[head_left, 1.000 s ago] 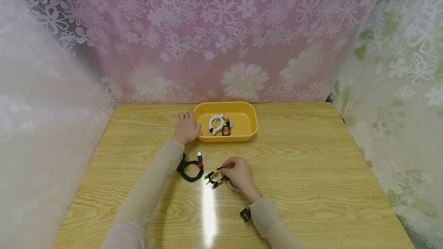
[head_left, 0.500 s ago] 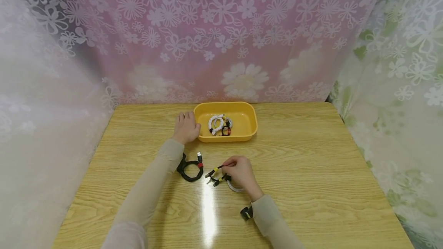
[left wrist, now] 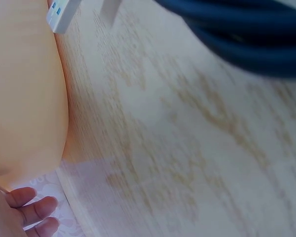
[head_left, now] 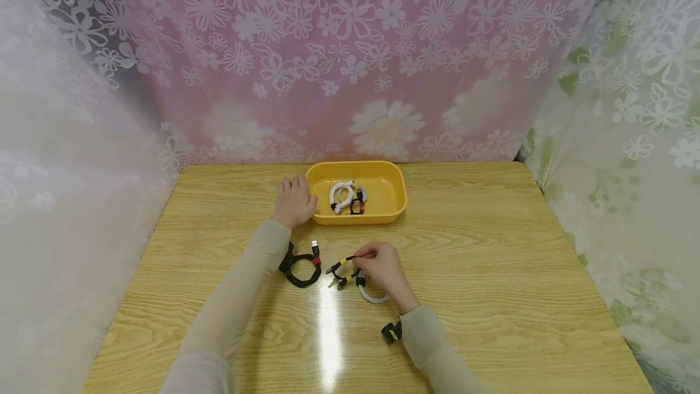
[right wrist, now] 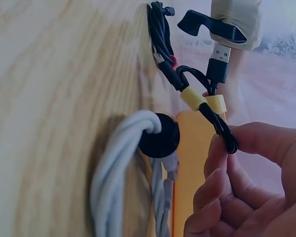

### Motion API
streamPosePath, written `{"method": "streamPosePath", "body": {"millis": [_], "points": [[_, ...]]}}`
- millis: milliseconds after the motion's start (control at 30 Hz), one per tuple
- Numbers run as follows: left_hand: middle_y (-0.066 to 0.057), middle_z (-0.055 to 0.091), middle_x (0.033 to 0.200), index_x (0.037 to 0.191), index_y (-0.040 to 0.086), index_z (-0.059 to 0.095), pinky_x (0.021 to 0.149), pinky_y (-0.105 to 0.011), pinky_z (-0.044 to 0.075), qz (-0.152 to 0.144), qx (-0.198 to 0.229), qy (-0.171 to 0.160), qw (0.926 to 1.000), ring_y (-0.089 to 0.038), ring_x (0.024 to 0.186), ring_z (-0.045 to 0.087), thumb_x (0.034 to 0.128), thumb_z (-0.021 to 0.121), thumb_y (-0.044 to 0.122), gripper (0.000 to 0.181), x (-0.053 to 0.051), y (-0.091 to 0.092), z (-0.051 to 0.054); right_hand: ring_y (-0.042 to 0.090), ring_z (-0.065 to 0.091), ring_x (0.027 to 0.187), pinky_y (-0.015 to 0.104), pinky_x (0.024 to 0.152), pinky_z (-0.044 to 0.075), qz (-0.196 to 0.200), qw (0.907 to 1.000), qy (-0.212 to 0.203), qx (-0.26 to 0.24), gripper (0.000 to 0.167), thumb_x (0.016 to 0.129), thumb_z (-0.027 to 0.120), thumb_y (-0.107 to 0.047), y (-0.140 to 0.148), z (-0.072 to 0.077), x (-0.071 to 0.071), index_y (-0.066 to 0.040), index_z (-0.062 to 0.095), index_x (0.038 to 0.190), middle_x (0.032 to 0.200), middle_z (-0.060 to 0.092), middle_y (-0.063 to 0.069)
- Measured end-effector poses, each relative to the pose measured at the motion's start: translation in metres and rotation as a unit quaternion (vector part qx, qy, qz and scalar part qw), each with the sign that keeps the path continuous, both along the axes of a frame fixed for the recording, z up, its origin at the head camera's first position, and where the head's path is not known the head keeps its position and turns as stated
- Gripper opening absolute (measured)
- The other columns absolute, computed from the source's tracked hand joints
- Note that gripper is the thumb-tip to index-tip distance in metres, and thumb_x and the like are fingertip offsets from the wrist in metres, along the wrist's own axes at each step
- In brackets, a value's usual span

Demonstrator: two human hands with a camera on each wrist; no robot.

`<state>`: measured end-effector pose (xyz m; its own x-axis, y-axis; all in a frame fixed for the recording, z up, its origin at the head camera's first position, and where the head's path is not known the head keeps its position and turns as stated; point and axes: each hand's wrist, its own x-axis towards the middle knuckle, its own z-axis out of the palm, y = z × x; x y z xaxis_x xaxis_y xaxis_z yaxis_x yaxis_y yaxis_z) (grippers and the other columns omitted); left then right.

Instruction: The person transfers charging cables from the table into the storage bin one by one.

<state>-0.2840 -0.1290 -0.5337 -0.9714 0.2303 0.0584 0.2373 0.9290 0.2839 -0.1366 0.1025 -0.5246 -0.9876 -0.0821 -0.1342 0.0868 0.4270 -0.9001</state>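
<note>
My right hand (head_left: pixel 383 269) pinches a short black USB cable (right wrist: pixel 202 104), bundled with yellow ties, between thumb and forefinger. Its plugs point away from the fingertips. Under that hand lies a coiled white cable (head_left: pixel 372 298) with a black tie, partly hidden; in the right wrist view the white coil (right wrist: pixel 108 173) stands close beside the hand. At the left end of the yellow bin (head_left: pixel 383 219), my left hand (head_left: pixel 293 202) rests against the wall. Several of its fingers (left wrist: pixel 37 210) show loosely extended in the left wrist view.
Inside the bin lie a white coiled cable (head_left: pixel 332 194) and a small black cable with a red tie (head_left: pixel 362 207). A black coiled USB cable (head_left: pixel 303 283) with a red tie lies by the left forearm. A patterned curtain (head_left: pixel 355 78) hangs behind the wooden table (head_left: pixel 492 260).
My right hand has risen slightly away from me with the black cable, showing more of the white coil beneath. The left hand and the bin have stayed in place.
</note>
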Motion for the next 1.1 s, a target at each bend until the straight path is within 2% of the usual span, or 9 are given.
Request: {"method": "streamPosePath", "body": {"millis": [167, 433, 667, 867, 1100], "points": [[-0.019, 0.044, 0.105, 0.107, 0.0, 0.042, 0.091, -0.049, 0.028, 0.0, 0.0, -0.005, 1.0, -0.038, 0.099, 0.035, 0.0993, 0.038, 0.023, 0.024, 0.0, 0.0, 0.0, 0.013, 0.06, 0.062, 0.027, 0.055, 0.047, -0.009, 1.0, 0.004, 0.001, 0.005, 0.083, 0.075, -0.006, 0.002, 0.005, -0.004, -0.001, 0.074, 0.084, 0.074, 0.068, 0.004], [-0.022, 0.044, 0.116, 0.119, -0.003, 0.041, 0.096, -0.049, 0.027, 0.01, -0.01, -0.024, 0.9996, -0.04, 0.109, 0.036, 0.0985, 0.036, 0.025, 0.034, -0.002, 0.001, 0.0, 0.015, 0.063, 0.069, 0.028, 0.061, 0.049, -0.033, 0.9994, 0.01, -0.007, 0.005, 0.082, 0.074, -0.005, 0.007, 0.017, -0.016, -0.002, 0.075, 0.085, 0.076, 0.069, 0.005], [-0.021, 0.044, 0.111, 0.111, -0.001, 0.041, 0.093, -0.048, 0.027, 0.011, -0.007, -0.025, 0.9996, -0.039, 0.104, 0.035, 0.0984, 0.036, 0.024, 0.028, -0.001, 0.001, 0.002, 0.023, 0.065, 0.073, 0.027, 0.062, 0.048, -0.04, 0.9989, 0.022, -0.013, 0.006, 0.082, 0.074, -0.005, 0.015, 0.029, -0.027, -0.001, 0.075, 0.086, 0.078, 0.07, 0.007], [-0.02, 0.043, 0.109, 0.109, 0.0, 0.041, 0.092, -0.048, 0.026, 0.01, -0.005, -0.022, 0.9997, -0.038, 0.103, 0.035, 0.0981, 0.037, 0.023, 0.026, -0.001, 0.001, 0.001, 0.019, 0.064, 0.073, 0.027, 0.063, 0.047, -0.043, 0.9985, 0.026, -0.024, 0.009, 0.083, 0.073, -0.005, 0.019, 0.035, -0.035, 0.002, 0.074, 0.088, 0.08, 0.069, 0.009], [-0.02, 0.042, 0.109, 0.108, 0.001, 0.04, 0.092, -0.047, 0.025, 0.008, -0.003, -0.026, 0.9996, -0.038, 0.102, 0.034, 0.0985, 0.036, 0.023, 0.025, -0.001, 0.0, 0.001, 0.013, 0.061, 0.07, 0.027, 0.063, 0.047, -0.048, 0.9981, 0.035, -0.013, 0.011, 0.083, 0.074, -0.007, 0.023, 0.039, -0.046, 0.002, 0.075, 0.09, 0.08, 0.07, 0.009]]}}
